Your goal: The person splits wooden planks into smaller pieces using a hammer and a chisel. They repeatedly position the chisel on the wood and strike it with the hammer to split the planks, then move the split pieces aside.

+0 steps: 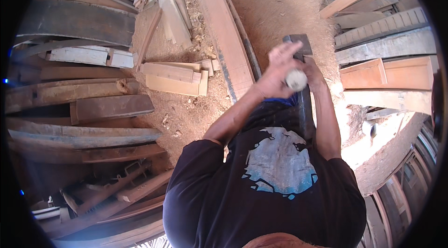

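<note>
My left hand [274, 74] is closed at a pale, round-ended wooden piece [296, 80], its fingers bent over and a little smeared by motion. That round end faces up and hides part of the palm; the rest of the piece is out of sight. Close beside it on the right, my right hand [314, 73] has its fingers drawn in near the dark beam [305, 110]; what they hold is hidden. The beam runs from my lap away between my forearms, and its far end [298, 42] shows beyond the hands. Blue cloth [284, 100] shows below my left hand.
A long reddish plank [224, 28] lies on the sawdust-strewn ground left of my hands. Short pale boards [175, 77] lie farther left. Stacked timber [84, 19] lines the left side, and more boards [382, 54] lie along the right.
</note>
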{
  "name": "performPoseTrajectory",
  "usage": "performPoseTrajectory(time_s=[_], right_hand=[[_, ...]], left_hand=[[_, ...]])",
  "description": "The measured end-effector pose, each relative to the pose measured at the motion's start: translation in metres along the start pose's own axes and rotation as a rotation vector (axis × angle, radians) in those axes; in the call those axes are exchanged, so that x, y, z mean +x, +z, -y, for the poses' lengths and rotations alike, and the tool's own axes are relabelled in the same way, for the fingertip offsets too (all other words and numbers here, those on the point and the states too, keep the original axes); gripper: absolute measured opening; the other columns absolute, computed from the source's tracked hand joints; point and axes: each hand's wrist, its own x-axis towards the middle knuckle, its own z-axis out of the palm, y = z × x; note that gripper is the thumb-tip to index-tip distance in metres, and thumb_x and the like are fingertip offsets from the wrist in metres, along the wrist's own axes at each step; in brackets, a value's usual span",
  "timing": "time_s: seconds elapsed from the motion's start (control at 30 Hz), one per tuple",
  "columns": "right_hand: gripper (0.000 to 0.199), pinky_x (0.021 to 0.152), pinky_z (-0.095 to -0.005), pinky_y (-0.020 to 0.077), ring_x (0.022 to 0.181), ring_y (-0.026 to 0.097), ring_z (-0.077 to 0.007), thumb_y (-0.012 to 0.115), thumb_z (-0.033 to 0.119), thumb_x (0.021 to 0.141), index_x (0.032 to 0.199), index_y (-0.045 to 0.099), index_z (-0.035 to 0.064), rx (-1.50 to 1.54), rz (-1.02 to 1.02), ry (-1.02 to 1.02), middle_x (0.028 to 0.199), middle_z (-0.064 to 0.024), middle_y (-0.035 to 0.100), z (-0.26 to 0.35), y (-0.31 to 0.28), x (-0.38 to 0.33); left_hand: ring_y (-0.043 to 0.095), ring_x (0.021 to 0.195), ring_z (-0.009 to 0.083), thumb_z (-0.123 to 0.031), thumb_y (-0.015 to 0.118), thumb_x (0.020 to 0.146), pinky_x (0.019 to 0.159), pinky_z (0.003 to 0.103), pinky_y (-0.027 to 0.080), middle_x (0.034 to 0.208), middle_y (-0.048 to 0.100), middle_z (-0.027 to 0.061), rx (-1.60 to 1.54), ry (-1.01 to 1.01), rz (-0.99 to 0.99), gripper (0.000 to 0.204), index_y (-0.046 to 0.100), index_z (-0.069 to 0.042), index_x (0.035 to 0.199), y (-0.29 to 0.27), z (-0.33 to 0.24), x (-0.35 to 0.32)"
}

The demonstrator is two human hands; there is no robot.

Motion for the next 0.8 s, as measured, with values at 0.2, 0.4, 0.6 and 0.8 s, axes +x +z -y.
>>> performPoseTrajectory(time_s=[0.2, 0.4, 0.6, 0.8], right_hand=[[0.012, 0.060, -0.0270, 0.0470, 0.065, 0.058, -0.0099, 0.072, 0.012, 0.088, 0.092, 0.064, 0.0036, -0.244, -0.133, -0.354, 0.075, -0.0028, 0.063, 0.056, 0.049, -0.034], [0.018, 0.077, -0.0272, 0.0503, 0.086, 0.061, -0.0076, 0.077, 0.010, 0.085, 0.098, 0.065, 0.0059, -0.402, -0.244, -0.465, 0.093, 0.0012, 0.066, -0.002, 0.059, -0.047], [0.022, 0.082, -0.0279, 0.0497, 0.092, 0.061, -0.0087, 0.078, 0.013, 0.087, 0.103, 0.065, 0.0056, -0.378, -0.300, -0.351, 0.100, -0.0003, 0.066, -0.012, 0.053, -0.061], [0.025, 0.079, -0.0266, 0.0500, 0.089, 0.061, -0.0089, 0.078, 0.015, 0.087, 0.105, 0.065, 0.0032, -0.294, -0.350, -0.364, 0.098, -0.0021, 0.066, -0.014, 0.041, -0.057]], left_hand=[[0.071, 0.086, 0.0178, -0.017, 0.077, 0.089, 0.080, 0.029, 0.058, 0.102, 0.072, 0.0106, -0.620, -0.374, -0.526, 0.032, 0.061, -0.002, 0.112, -0.036, 0.003, 0.003], [0.061, 0.086, 0.0084, -0.018, 0.077, 0.090, 0.076, 0.026, 0.052, 0.101, 0.065, 0.0004, -0.491, -0.509, -0.615, 0.036, 0.057, -0.005, 0.117, -0.039, 0.063, -0.017], [0.058, 0.081, 0.0064, -0.014, 0.072, 0.094, 0.072, 0.024, 0.047, 0.090, 0.065, -0.0027, -0.354, -0.525, -0.501, 0.013, 0.065, -0.006, 0.101, -0.028, 0.086, -0.029], [0.057, 0.081, 0.0064, -0.016, 0.070, 0.095, 0.072, 0.024, 0.047, 0.089, 0.062, -0.0029, -0.327, -0.549, -0.513, 0.018, 0.059, -0.006, 0.107, -0.019, 0.101, -0.033]])
